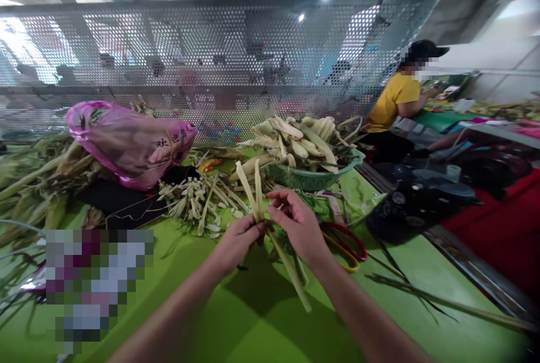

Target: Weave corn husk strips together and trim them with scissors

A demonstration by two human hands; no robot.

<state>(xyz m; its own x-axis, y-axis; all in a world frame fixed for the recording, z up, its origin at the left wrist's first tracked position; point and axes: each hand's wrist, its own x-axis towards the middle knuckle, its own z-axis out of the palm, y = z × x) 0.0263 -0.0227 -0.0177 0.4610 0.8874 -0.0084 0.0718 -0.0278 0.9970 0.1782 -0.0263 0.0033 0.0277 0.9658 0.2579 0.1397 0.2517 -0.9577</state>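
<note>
Pale yellow-green leaf strips (pixel 256 188) stand up between both my hands over the bright green table (pixel 253 318). My left hand (pixel 238 239) is closed, pinching the strips at their middle. My right hand (pixel 297 222) is closed too, its fingers gripping the same strips from the right. One long strip (pixel 291 273) trails down toward me from the pinch. Just right of my right hand lie scissors with red and yellow handles (pixel 348 245).
A green basket (pixel 312 177) piled with folded leaves stands behind my hands. Cut leaf scraps (pixel 198 197) lie left of it, beside a pink plastic bag (pixel 135 143). Leaf bundles (pixel 37 177) fill the left. A person in a yellow shirt (pixel 394 101) sits at right.
</note>
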